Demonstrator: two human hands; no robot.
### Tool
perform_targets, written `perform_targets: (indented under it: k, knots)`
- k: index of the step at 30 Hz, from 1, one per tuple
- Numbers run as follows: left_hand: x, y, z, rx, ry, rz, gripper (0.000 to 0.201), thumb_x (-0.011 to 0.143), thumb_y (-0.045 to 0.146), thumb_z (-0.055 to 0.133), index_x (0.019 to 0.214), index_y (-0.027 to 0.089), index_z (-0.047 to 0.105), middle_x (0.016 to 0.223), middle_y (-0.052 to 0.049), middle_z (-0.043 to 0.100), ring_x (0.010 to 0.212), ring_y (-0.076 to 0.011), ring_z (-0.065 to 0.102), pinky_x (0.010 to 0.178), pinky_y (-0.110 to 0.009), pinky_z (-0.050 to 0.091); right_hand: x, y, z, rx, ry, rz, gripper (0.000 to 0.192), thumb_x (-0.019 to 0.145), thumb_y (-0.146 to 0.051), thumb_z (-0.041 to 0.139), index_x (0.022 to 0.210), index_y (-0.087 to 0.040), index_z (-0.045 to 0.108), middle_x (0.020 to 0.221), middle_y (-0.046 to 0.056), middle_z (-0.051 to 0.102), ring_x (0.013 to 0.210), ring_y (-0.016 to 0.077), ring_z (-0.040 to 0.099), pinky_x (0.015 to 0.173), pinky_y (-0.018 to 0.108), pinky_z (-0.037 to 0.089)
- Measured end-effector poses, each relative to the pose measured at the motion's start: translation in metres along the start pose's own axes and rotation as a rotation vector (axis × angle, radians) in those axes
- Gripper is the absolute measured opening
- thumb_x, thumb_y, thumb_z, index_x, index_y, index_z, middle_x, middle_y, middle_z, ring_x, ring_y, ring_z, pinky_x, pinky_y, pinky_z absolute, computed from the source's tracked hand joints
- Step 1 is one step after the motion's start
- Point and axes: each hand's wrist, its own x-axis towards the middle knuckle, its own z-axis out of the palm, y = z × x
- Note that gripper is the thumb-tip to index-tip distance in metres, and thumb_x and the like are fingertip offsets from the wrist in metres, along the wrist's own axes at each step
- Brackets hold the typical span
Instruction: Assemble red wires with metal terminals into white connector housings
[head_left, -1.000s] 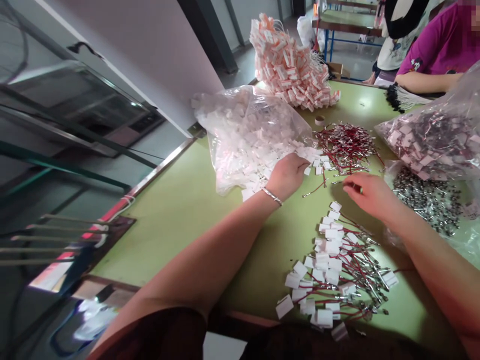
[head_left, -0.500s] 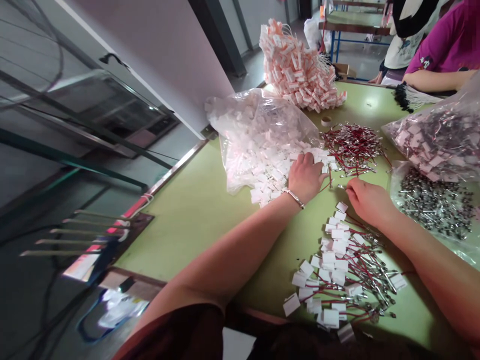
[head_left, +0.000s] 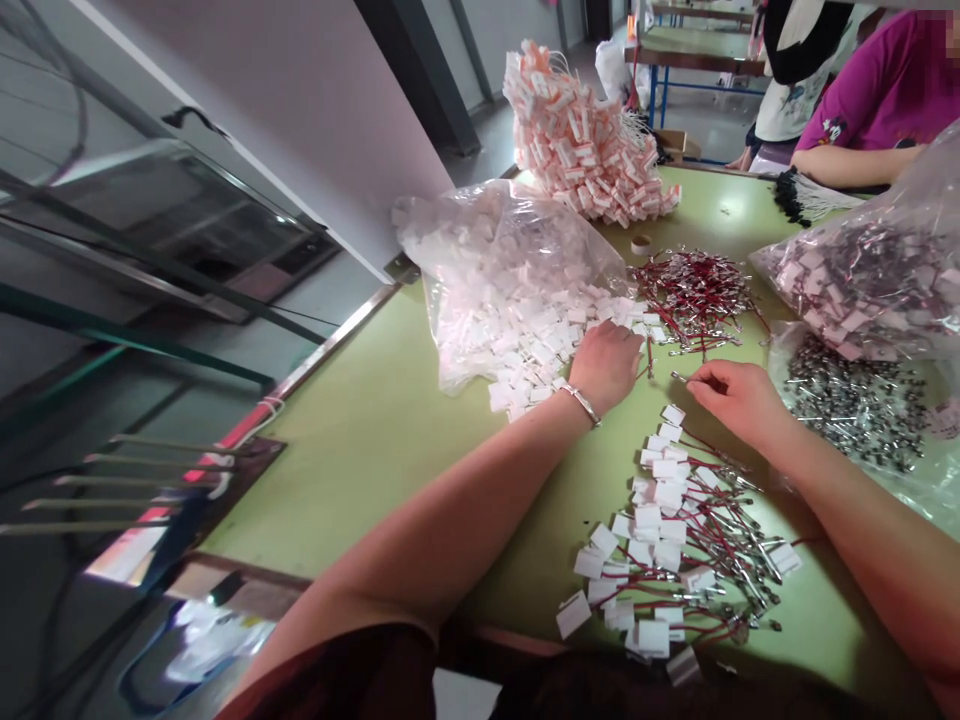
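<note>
My left hand [head_left: 606,365] rests palm down at the right edge of a heap of white plastic connector housings [head_left: 551,325], its fingers curled and their tips hidden. A short red wire [head_left: 649,362] lies just beyond its fingers. To the right, my right hand [head_left: 739,395] is closed in a pinch, with a small silvery wire terminal [head_left: 679,377] sticking out from its fingertips. Below it lies a cluster of white housings [head_left: 649,517] joined to red wires with metal ends. A pile of red wires with metal terminals [head_left: 697,290] sits above both hands.
A clear bag [head_left: 499,215] partly covers the housings. Behind stands a bundle of orange-white parts [head_left: 585,145] beside a tape roll [head_left: 640,244]. At right are bags of metal parts [head_left: 855,405] and pinkish pieces [head_left: 847,290]. Metal prongs [head_left: 112,480] project left. A person in purple [head_left: 877,95] sits opposite.
My left hand has shifted slightly, and its thumb no longer shows stretched out to the right. The right hand keeps its pinch, the terminal now showing more plainly. The whole view has slid a little left.
</note>
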Motion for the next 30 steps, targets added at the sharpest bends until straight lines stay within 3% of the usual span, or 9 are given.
perform_targets:
  k: [3, 6, 9, 13, 19, 26, 30]
  knots:
    - [-0.004, -0.003, -0.005, -0.227, 0.122, -0.029, 0.023, 0.081, 0.017, 0.055, 0.097, 0.017, 0.072, 0.089, -0.009, 0.070, 0.090, -0.0230, 0.060, 0.088, -0.039, 0.044, -0.004, -0.002, -0.006, -0.092, 0.067, -0.053, 0.020, 0.083, -0.033, 0.054, 0.075, -0.020, 0.067, 0.069, 0.001, 0.067, 0.058, 0.0139, 0.054, 0.059, 0.028, 0.040]
    - [-0.014, 0.000, -0.014, -0.630, 0.192, -0.195, 0.025, 0.080, 0.021, 0.057, 0.099, 0.017, 0.073, 0.092, -0.008, 0.072, 0.085, -0.0194, 0.063, 0.082, -0.036, 0.049, -0.008, -0.006, -0.011, -0.192, 0.124, -0.125, 0.021, 0.085, -0.031, 0.051, 0.079, -0.021, 0.068, 0.078, 0.004, 0.070, 0.068, 0.0172, 0.059, 0.064, 0.030, 0.041]
    - [-0.026, 0.010, -0.020, -1.128, 0.010, -0.335, 0.026, 0.081, 0.025, 0.059, 0.101, 0.015, 0.072, 0.082, -0.007, 0.073, 0.071, -0.0142, 0.064, 0.069, -0.030, 0.052, -0.010, -0.008, -0.013, -0.167, 0.110, -0.159, 0.022, 0.088, -0.031, 0.049, 0.083, -0.021, 0.068, 0.078, 0.003, 0.070, 0.068, 0.0171, 0.059, 0.064, 0.030, 0.041]
    - [-0.033, 0.022, -0.018, -1.509, -0.110, -0.416, 0.019, 0.076, 0.023, 0.067, 0.093, 0.017, 0.074, 0.084, -0.006, 0.074, 0.075, -0.0123, 0.067, 0.077, -0.029, 0.054, -0.011, -0.008, -0.011, -0.134, 0.080, -0.185, 0.021, 0.088, -0.032, 0.050, 0.084, -0.022, 0.068, 0.078, 0.003, 0.069, 0.068, 0.0164, 0.059, 0.064, 0.029, 0.041]
    - [-0.033, 0.018, -0.015, -1.584, -0.157, -0.399, 0.018, 0.073, 0.023, 0.070, 0.090, 0.018, 0.074, 0.082, -0.005, 0.074, 0.076, -0.0118, 0.067, 0.078, -0.028, 0.054, -0.011, -0.009, -0.012, -0.149, 0.011, -0.169, 0.022, 0.087, -0.031, 0.049, 0.080, -0.022, 0.067, 0.074, 0.003, 0.068, 0.064, 0.0152, 0.056, 0.062, 0.028, 0.040]
    - [-0.032, 0.022, -0.020, -1.272, -0.143, -0.239, 0.013, 0.069, 0.020, 0.074, 0.081, 0.016, 0.073, 0.088, -0.006, 0.074, 0.080, -0.0132, 0.067, 0.080, -0.028, 0.056, -0.014, -0.020, -0.013, -0.314, -0.069, -0.111, 0.021, 0.085, -0.025, 0.047, 0.078, -0.019, 0.067, 0.071, 0.005, 0.068, 0.061, 0.0165, 0.055, 0.059, 0.029, 0.036]
    - [-0.033, 0.024, -0.022, -1.292, -0.164, -0.261, 0.012, 0.069, 0.021, 0.073, 0.079, 0.016, 0.073, 0.086, -0.005, 0.074, 0.078, -0.0136, 0.068, 0.079, -0.030, 0.057, -0.014, -0.021, -0.012, -0.176, -0.126, -0.117, 0.020, 0.086, -0.024, 0.048, 0.077, -0.019, 0.065, 0.070, 0.003, 0.066, 0.061, 0.0140, 0.054, 0.059, 0.026, 0.037]
